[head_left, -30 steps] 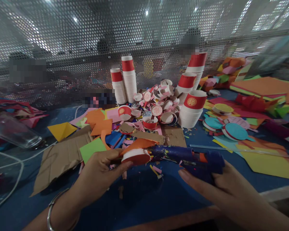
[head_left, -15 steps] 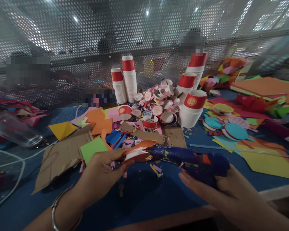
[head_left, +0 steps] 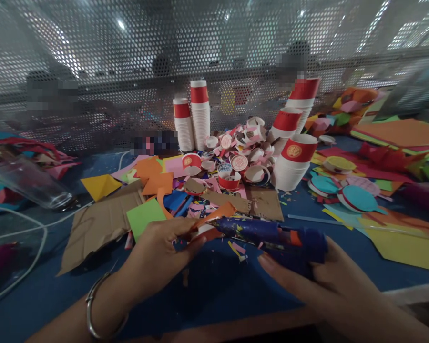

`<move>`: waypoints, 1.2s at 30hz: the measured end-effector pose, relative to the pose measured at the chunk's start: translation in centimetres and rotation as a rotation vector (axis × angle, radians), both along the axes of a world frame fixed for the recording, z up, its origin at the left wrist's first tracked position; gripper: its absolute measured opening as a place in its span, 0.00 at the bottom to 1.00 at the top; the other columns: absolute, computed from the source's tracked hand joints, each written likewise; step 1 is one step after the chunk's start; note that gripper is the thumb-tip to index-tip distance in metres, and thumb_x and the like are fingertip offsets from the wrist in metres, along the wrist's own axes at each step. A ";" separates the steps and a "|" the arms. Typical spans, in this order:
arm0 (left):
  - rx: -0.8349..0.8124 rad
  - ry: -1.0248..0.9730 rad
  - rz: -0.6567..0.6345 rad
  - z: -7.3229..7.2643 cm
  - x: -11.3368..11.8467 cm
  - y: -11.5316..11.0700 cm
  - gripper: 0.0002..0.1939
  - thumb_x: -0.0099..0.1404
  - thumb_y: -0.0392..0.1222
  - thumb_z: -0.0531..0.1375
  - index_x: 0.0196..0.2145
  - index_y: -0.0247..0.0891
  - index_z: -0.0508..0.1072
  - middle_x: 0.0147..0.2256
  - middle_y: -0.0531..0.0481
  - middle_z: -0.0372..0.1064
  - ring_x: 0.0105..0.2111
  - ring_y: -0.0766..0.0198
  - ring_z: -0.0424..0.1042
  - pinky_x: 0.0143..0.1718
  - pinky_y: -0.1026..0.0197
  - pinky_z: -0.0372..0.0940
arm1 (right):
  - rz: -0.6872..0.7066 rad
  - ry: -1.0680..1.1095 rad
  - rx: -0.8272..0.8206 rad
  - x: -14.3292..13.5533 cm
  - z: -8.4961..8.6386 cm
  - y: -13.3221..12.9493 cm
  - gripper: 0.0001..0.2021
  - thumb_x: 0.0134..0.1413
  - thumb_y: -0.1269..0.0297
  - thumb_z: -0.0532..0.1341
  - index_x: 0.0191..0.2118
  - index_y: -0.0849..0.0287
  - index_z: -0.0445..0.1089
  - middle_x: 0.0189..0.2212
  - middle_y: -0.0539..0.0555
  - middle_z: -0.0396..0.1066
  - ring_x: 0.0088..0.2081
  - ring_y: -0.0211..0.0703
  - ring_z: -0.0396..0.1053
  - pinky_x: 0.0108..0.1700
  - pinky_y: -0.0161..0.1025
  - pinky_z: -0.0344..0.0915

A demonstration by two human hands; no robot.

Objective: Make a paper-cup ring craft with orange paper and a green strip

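My left hand [head_left: 164, 252] pinches an orange and white paper piece [head_left: 219, 213] between thumb and fingers, above the near part of the blue table. In my right hand [head_left: 325, 281] is a dark blue glue gun [head_left: 268, 236], held by its handle and speckled with bits of dried glue and paper. Its nozzle points left and meets the paper piece at the white area; whether it touches or hovers I cannot tell. The fingers around the handle are partly hidden behind the gun.
Tall stacks of red and white paper cups [head_left: 295, 162] flank a heap of cut cup bottoms [head_left: 250, 143]. Cardboard [head_left: 100, 219] and a green paper square [head_left: 145, 216] lie left, beside a tipped clear glass [head_left: 39, 186]. Blue round paper pieces [head_left: 357, 197] and a clear glue stick [head_left: 309, 218] lie right.
The glue gun's nozzle has shifted left along the paper piece, toward my left fingers. The paper piece appears turned a little. The whole view has swung slightly left.
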State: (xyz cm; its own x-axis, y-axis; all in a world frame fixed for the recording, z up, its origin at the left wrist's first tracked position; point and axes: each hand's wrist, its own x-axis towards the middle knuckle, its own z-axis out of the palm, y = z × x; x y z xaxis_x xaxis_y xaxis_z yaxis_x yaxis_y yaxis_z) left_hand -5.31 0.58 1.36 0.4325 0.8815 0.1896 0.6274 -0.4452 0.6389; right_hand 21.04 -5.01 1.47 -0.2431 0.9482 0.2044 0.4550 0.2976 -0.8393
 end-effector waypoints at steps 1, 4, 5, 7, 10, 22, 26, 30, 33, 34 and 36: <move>0.014 0.004 -0.005 0.0 0.0 0.0 0.09 0.69 0.42 0.63 0.38 0.38 0.84 0.27 0.52 0.78 0.25 0.65 0.74 0.28 0.65 0.66 | 0.000 -0.006 0.000 0.0 0.0 0.0 0.09 0.65 0.56 0.61 0.37 0.49 0.79 0.29 0.48 0.80 0.33 0.48 0.79 0.32 0.38 0.76; 0.043 0.013 -0.019 0.0 0.0 0.1 0.09 0.69 0.42 0.64 0.36 0.36 0.83 0.28 0.51 0.78 0.27 0.64 0.75 0.30 0.64 0.66 | 0.005 -0.020 0.002 0.0 0.0 0.1 0.09 0.65 0.55 0.62 0.38 0.49 0.79 0.30 0.49 0.80 0.31 0.48 0.78 0.32 0.39 0.76; 0.041 0.010 -0.025 0.0 0.0 0.1 0.09 0.69 0.42 0.63 0.36 0.36 0.83 0.28 0.51 0.78 0.27 0.64 0.75 0.30 0.64 0.66 | 0.009 -0.020 0.002 0.1 0.0 0.1 0.09 0.65 0.55 0.62 0.39 0.49 0.79 0.31 0.49 0.80 0.31 0.48 0.78 0.33 0.40 0.77; 0.044 -0.001 -0.041 0.0 0.0 0.2 0.09 0.70 0.41 0.63 0.37 0.36 0.83 0.29 0.51 0.78 0.28 0.64 0.75 0.31 0.64 0.66 | 0.014 -0.015 0.010 0.1 0.0 0.1 0.09 0.65 0.56 0.62 0.39 0.49 0.80 0.33 0.49 0.81 0.31 0.47 0.78 0.35 0.39 0.78; 0.076 -0.010 -0.064 -0.1 0.0 0.3 0.07 0.70 0.39 0.63 0.36 0.38 0.83 0.29 0.52 0.77 0.29 0.65 0.75 0.32 0.64 0.66 | 0.014 -0.022 0.028 0.2 -0.1 0.0 0.09 0.66 0.58 0.62 0.39 0.50 0.81 0.34 0.49 0.82 0.34 0.46 0.79 0.37 0.37 0.78; 0.144 -0.041 -0.117 0.1 0.0 0.2 0.12 0.67 0.30 0.65 0.43 0.44 0.85 0.28 0.55 0.78 0.29 0.67 0.74 0.31 0.66 0.66 | -0.001 -0.091 0.118 0.4 -0.3 0.2 0.09 0.65 0.59 0.63 0.39 0.53 0.81 0.29 0.50 0.81 0.32 0.45 0.79 0.39 0.36 0.77; 0.159 -0.056 -0.125 0.1 0.0 0.3 0.13 0.67 0.30 0.65 0.43 0.44 0.85 0.28 0.56 0.78 0.28 0.67 0.73 0.30 0.66 0.65 | -0.008 -0.100 0.141 0.4 -0.5 0.1 0.09 0.65 0.59 0.63 0.36 0.53 0.80 0.29 0.50 0.81 0.30 0.44 0.78 0.40 0.37 0.77; 0.158 -0.069 -0.132 0.1 0.1 0.4 0.13 0.67 0.30 0.65 0.44 0.45 0.85 0.28 0.56 0.78 0.28 0.67 0.74 0.31 0.66 0.66 | -0.004 -0.110 0.139 0.5 -0.6 0.1 0.09 0.65 0.59 0.63 0.39 0.53 0.81 0.29 0.50 0.81 0.31 0.45 0.79 0.38 0.37 0.76; 0.170 -0.046 -0.128 0.0 0.0 0.4 0.14 0.67 0.30 0.66 0.45 0.46 0.85 0.28 0.56 0.77 0.28 0.67 0.73 0.30 0.66 0.65 | -0.014 -0.097 0.160 0.5 -0.6 0.0 0.08 0.64 0.60 0.63 0.39 0.52 0.82 0.30 0.50 0.82 0.30 0.45 0.78 0.38 0.37 0.76; 0.180 -0.036 -0.122 0.0 0.0 0.4 0.14 0.67 0.30 0.66 0.45 0.46 0.85 0.28 0.56 0.77 0.28 0.67 0.72 0.30 0.66 0.64 | -0.020 -0.092 0.170 0.5 -0.7 0.0 0.08 0.64 0.60 0.64 0.39 0.52 0.82 0.30 0.50 0.82 0.30 0.44 0.78 0.37 0.37 0.76; 0.196 -0.024 -0.113 -0.1 -0.1 0.4 0.14 0.67 0.30 0.66 0.44 0.46 0.85 0.27 0.56 0.76 0.27 0.67 0.71 0.29 0.66 0.63 | -0.035 -0.089 0.185 0.5 -0.7 0.0 0.08 0.63 0.60 0.64 0.40 0.52 0.82 0.30 0.49 0.82 0.29 0.44 0.78 0.37 0.36 0.76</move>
